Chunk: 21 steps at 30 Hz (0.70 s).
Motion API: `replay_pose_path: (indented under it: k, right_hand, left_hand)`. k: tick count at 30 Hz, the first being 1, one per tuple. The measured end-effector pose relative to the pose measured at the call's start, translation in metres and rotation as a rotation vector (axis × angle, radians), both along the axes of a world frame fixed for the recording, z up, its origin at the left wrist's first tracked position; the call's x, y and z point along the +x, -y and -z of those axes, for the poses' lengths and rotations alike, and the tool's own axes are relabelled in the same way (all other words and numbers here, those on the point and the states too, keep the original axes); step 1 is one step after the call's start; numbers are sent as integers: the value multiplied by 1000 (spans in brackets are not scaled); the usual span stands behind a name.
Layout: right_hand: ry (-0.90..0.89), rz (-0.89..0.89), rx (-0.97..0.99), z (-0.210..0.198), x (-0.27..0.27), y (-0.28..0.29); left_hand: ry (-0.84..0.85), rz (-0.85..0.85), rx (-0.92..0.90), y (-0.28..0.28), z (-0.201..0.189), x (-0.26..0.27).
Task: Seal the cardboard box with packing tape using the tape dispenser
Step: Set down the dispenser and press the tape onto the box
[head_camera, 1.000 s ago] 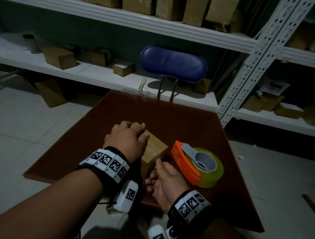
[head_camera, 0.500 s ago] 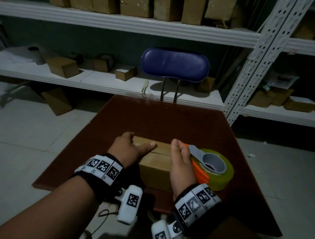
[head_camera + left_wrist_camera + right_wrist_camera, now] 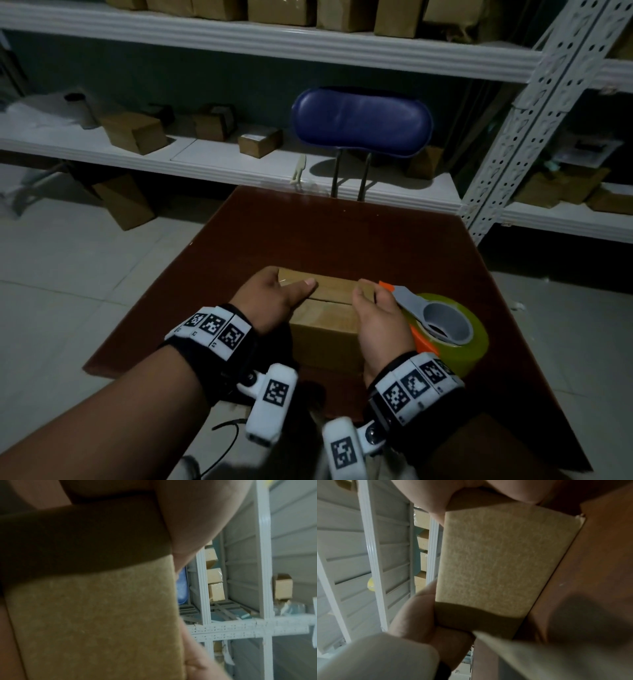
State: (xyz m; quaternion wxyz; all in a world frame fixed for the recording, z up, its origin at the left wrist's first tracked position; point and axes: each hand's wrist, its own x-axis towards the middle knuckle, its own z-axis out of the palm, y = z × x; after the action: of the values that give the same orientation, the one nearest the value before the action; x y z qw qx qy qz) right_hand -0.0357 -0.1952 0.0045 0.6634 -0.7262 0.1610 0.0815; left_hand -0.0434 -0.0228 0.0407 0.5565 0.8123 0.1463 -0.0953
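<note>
Resting near the brown wooden counter's (image 3: 342, 240) front edge, a small tan cardboard box (image 3: 325, 329) is gripped at both ends: left hand (image 3: 270, 301) and right hand (image 3: 380, 322) fingers clamped round it. An orange-and-grey tape dispenser with clear tape (image 3: 445, 329) is seen just right. A blue padded chair back (image 3: 361, 123) is beyond.

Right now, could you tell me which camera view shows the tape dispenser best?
The head view: the tape dispenser lies on the table, just right of the cardboard box, its orange body and tape roll clear. Neither wrist view shows it; both are filled by the box's side.
</note>
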Motion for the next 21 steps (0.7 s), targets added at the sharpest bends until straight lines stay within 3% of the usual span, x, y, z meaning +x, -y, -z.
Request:
replay_pose_path:
  k: [7, 11, 17, 21]
  right_hand:
    - [-53, 11, 17, -2, 3, 0]
    - [-50, -13, 120, -5, 5, 7]
    - [96, -15, -37, -6, -5, 8]
    - [145, -6, -158, -4, -9, 11]
  left_hand:
    - [-5, 50, 55, -8, 3, 4]
    - [46, -16, -30, -8, 8, 4]
    - [110, -232, -121, -12, 7, 2]
    - [155, -286, -71, -9, 15, -3]
